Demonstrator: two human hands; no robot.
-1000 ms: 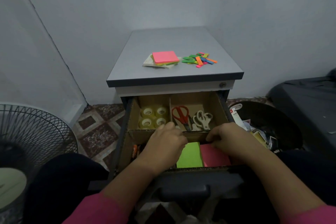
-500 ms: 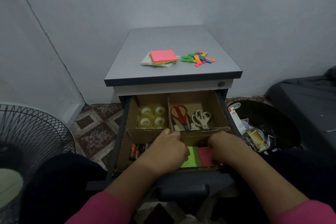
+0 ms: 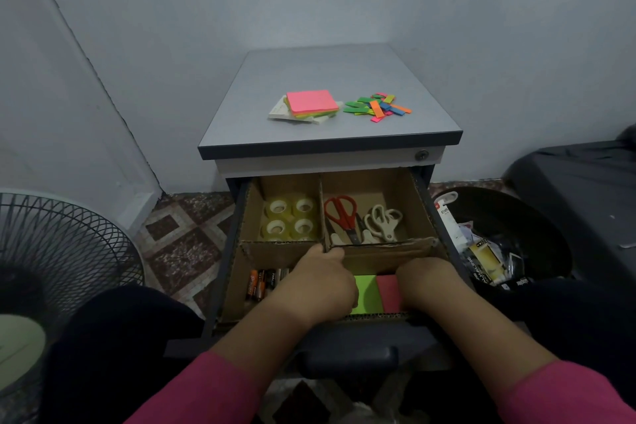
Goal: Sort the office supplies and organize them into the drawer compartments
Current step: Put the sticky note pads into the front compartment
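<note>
Both hands down in the drawer (image 3: 444,227)'s near-right compartment: left hand (image 3: 318,286) and right hand (image 3: 428,280) curled over green and pink sticky pads (image 3: 377,293), grip unclear. Tape rolls (image 3: 289,217), scissors (image 3: 361,218), batteries (image 3: 263,282) sorted; pad stack (image 3: 311,103) and flags (image 3: 377,107) wait on top.

Drawer dividers (image 3: 382,246): raw brown corrugated cardboard, matt, edges rough and frayed. Tape rolls (image 3: 289,217): clear glossy plastic film on white cores. Red-handled scissors (image 3: 340,213) and cream-handled scissors (image 3: 383,221): smooth plastic grips. Batteries (image 3: 263,284): glossy wrap. Sticky-note pads (image 3: 311,102) and the green pad (image 3: 366,293) in the drawer: matt neon paper. Cabinet top (image 3: 327,72): smooth grey laminate, dark edge band. Lock (image 3: 421,155): shiny metal. Fan guard (image 3: 65,244): wire metal. Sleeves (image 3: 206,385): pink cloth.
</note>
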